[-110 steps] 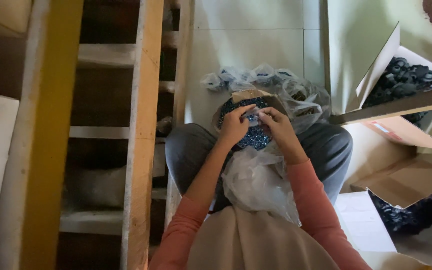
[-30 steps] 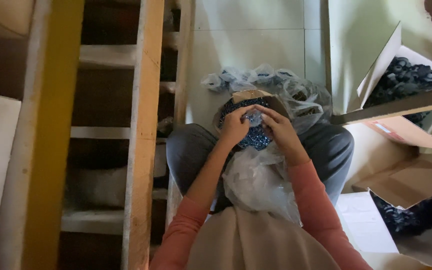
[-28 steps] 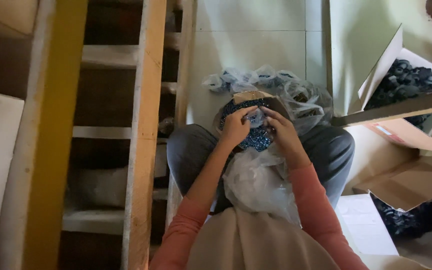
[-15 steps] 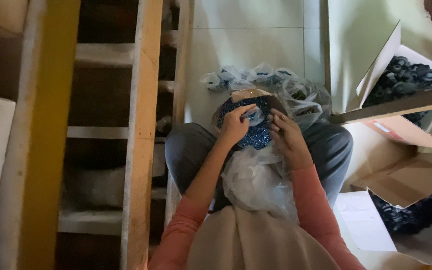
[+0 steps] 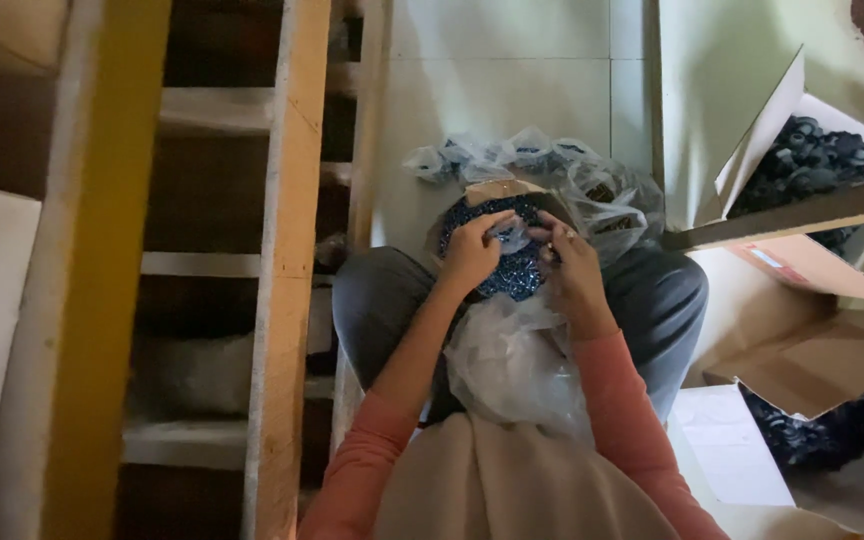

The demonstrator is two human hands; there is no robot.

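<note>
Hands: left (image 5: 470,255) + right (image 5: 570,262) both pinch small clear bag (image 5: 509,234).
Bag: over box (image 5: 497,190) of dark blue bits (image 5: 512,275), in lap.
Nearby: filled bags (image 5: 512,152) on floor.

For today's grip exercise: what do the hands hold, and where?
Both hands, left hand and right hand, pinch a small clear plastic bag by its upper edge.

box of small parts (image 5: 512,272) on lap, filled bags (image 5: 512,152) beyond

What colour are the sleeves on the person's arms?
Salmon pink, on both sleeves, seen in the head view, the only one.
</note>
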